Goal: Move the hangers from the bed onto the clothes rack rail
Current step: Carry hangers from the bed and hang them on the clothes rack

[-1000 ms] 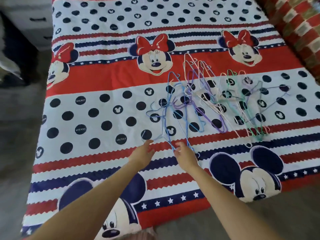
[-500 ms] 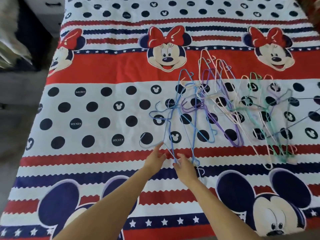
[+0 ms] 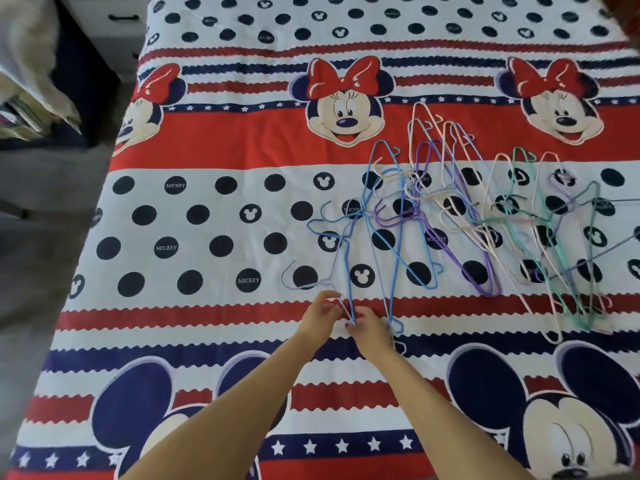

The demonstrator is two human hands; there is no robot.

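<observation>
Several thin wire hangers lie tangled on the bed (image 3: 207, 237): blue hangers (image 3: 375, 237) nearest me, purple hangers (image 3: 453, 216), pink and white hangers (image 3: 433, 140) behind them, green hangers (image 3: 568, 278) to the right. My right hand (image 3: 372, 329) pinches the near corner of the blue hangers. My left hand (image 3: 320, 311) is right beside it, its fingers curled around the same blue wires at their near end. The clothes rack is out of view.
The bed carries a red, white and navy cartoon-mouse cover. A grey drawer unit (image 3: 110, 26) and a dark gap stand off the bed's far left. Grey floor (image 3: 38, 254) runs along the left edge.
Both hands have come together at the near corner of the blue hangers and taken hold of the wires. The view has moved closer to the bed.
</observation>
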